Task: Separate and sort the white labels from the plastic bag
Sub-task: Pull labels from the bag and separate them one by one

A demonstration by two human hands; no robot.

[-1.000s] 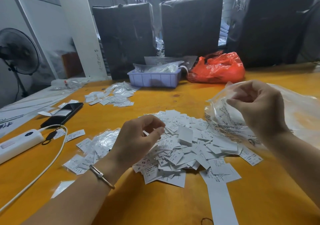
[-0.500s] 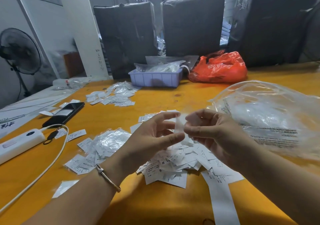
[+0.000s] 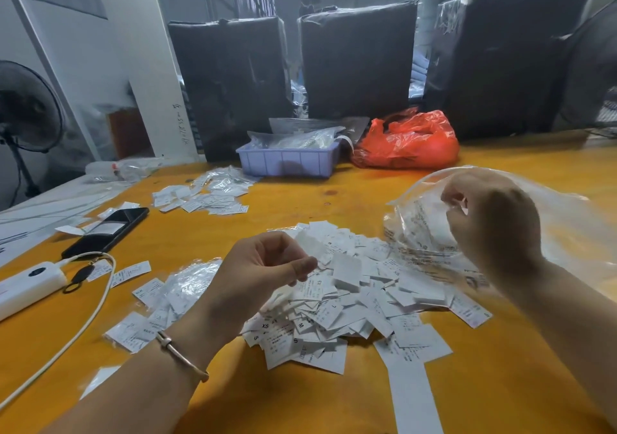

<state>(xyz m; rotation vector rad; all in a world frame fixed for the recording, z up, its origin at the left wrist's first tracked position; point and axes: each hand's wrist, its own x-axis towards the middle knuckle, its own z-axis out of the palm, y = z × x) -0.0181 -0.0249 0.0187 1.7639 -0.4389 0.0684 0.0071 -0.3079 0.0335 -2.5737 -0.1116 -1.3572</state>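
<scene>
Right hand (image 3: 494, 223) pinches limp, slippery plastic bag (image 3: 567, 233) at rim; left hand (image 3: 263, 276) curled, grip unclear, over light, flimsy labels (image 3: 350, 293) mid-tabletop.

An orange surface (image 3: 334, 400) carries a heap of white labels (image 3: 354, 286) at its middle. Left of the heap lie a black phone (image 3: 107, 231), a white power bank (image 3: 28, 285) and scattered labels. Beyond the heap sit a lilac tray (image 3: 287, 163) and a red bag (image 3: 407, 143); right of it rests a clear plastic bag (image 3: 567, 233).
</scene>
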